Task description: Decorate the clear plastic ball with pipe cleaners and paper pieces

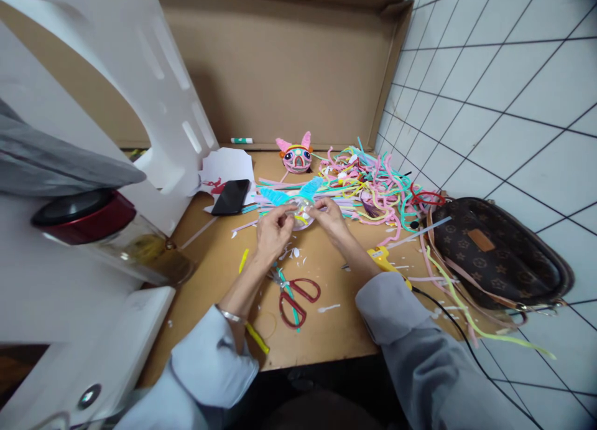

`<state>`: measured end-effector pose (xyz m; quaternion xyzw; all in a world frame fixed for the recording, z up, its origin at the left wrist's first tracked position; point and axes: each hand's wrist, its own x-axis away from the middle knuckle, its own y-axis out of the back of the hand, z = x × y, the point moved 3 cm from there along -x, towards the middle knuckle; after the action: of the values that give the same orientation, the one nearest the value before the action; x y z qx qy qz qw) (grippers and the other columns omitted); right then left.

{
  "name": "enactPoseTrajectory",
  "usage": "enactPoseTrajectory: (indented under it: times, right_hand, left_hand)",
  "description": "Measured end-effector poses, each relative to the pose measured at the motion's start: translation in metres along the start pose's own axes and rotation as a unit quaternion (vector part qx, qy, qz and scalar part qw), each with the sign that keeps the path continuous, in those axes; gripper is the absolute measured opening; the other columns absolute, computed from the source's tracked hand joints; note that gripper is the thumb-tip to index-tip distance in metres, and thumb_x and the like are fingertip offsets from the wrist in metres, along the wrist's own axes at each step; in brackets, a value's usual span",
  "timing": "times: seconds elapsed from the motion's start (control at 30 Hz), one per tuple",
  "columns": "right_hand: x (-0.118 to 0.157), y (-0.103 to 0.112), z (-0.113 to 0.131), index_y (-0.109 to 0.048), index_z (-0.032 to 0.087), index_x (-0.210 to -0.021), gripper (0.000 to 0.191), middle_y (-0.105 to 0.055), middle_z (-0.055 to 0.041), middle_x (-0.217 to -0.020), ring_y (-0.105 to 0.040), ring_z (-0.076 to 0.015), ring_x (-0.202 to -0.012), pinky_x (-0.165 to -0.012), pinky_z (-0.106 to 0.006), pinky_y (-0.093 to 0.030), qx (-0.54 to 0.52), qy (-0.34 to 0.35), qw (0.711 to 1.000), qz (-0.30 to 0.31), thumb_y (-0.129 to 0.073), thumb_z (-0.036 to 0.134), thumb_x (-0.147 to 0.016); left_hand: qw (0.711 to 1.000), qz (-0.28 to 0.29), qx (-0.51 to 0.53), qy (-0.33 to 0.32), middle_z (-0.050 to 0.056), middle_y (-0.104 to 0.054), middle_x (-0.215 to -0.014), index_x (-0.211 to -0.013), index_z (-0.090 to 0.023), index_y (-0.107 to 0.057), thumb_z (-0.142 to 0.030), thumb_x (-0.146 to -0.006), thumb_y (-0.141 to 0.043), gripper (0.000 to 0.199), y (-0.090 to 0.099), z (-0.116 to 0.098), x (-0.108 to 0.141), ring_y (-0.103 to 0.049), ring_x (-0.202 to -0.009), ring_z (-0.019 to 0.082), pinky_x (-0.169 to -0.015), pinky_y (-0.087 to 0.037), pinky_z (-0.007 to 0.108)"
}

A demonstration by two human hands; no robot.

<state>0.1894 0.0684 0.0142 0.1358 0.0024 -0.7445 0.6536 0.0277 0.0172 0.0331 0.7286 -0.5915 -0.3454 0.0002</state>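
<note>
Between my hands is a round pipe-cleaner animal head (304,220), with two fuzzy blue ears at its top and a pale, partly see-through face with a bit of yellow. My left hand (274,232) pinches its left side, thumb and forefinger near the face. At the right edge, my right hand (332,218) has its fingers closed on the same piece. Small details under the fingertips are hidden. Red-handled scissors (293,298) lie in front of my hands, with a teal strip across them. Behind stands a similar pink head (297,158) with pink ears.
Tangled pipe cleaners (368,181) heap at the back right. A black phone (231,197) lies on white paper. Right of my forearm are a yellow glue gun (383,258) with a cord and a brown bag (501,249). A glass bottle (135,246) leans at left; scraps litter the table (326,336).
</note>
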Motion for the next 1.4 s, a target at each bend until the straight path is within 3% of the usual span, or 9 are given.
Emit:
enactPoseTrajectory:
  times: [0.3, 0.57, 0.9, 1.2, 1.4]
  right_hand:
    - [-0.003, -0.004, 0.000, -0.047, 0.024, -0.060, 0.025, -0.053, 0.0044, -0.068, -0.051, -0.0164, -0.073, -0.065, -0.027, -0.042, 0.013, -0.052, 0.998, -0.021, -0.069, 0.035, -0.059]
    - [-0.001, -0.006, 0.000, -0.046, 0.023, -0.060, 0.027, -0.052, 0.0047, -0.066, -0.050, -0.0156, -0.072, -0.065, -0.026, -0.041, 0.004, -0.052, 0.998, -0.030, -0.068, 0.038, -0.060]
    - [0.012, 0.012, 0.012, -0.055, 0.023, -0.068, 0.026, -0.057, 0.0031, -0.067, -0.052, -0.0148, -0.069, -0.062, -0.026, -0.039, -0.042, -0.062, 0.996, 0.043, -0.055, 0.047, -0.076]
    - [0.007, 0.007, 0.003, -0.054, 0.022, -0.067, 0.021, -0.058, 0.0021, -0.071, -0.054, -0.0174, -0.076, -0.071, -0.030, -0.045, -0.011, -0.009, 1.000, 0.015, -0.067, 0.038, -0.065]
    - [-0.001, 0.003, -0.002, -0.055, 0.023, -0.087, 0.035, -0.057, 0.0027, -0.083, -0.056, -0.0177, -0.082, -0.078, -0.032, -0.048, -0.025, -0.054, 0.998, -0.023, -0.072, 0.031, -0.058]
  left_hand:
    - [1.000, -0.001, 0.004, 0.003, -0.002, -0.058, -0.061, -0.102, -0.016, -0.076, -0.024, -0.080, -0.053, 0.032, -0.001, 0.002, -0.002, -0.048, -0.056, 0.012, -0.060, -0.039, 0.024]
    - [1.000, -0.008, 0.005, -0.005, -0.002, -0.056, -0.059, -0.102, -0.017, -0.076, -0.024, -0.081, -0.053, 0.032, -0.002, 0.004, -0.002, -0.047, -0.055, 0.012, -0.060, -0.039, 0.025]
    - [1.000, -0.007, 0.003, -0.001, -0.001, -0.059, -0.062, -0.100, -0.017, -0.077, -0.023, -0.080, -0.054, 0.031, -0.001, 0.001, 0.000, -0.048, -0.057, 0.013, -0.060, -0.039, 0.025]
    - [1.000, -0.002, 0.006, 0.000, -0.002, -0.057, -0.061, -0.100, -0.017, -0.076, -0.023, -0.080, -0.054, 0.031, -0.003, -0.001, 0.001, -0.048, -0.057, 0.013, -0.060, -0.039, 0.025]
    - [1.000, -0.002, 0.018, 0.000, -0.002, -0.056, -0.060, -0.100, -0.017, -0.076, -0.024, -0.079, -0.054, 0.031, -0.003, 0.000, 0.000, -0.047, -0.057, 0.013, -0.061, -0.038, 0.026]
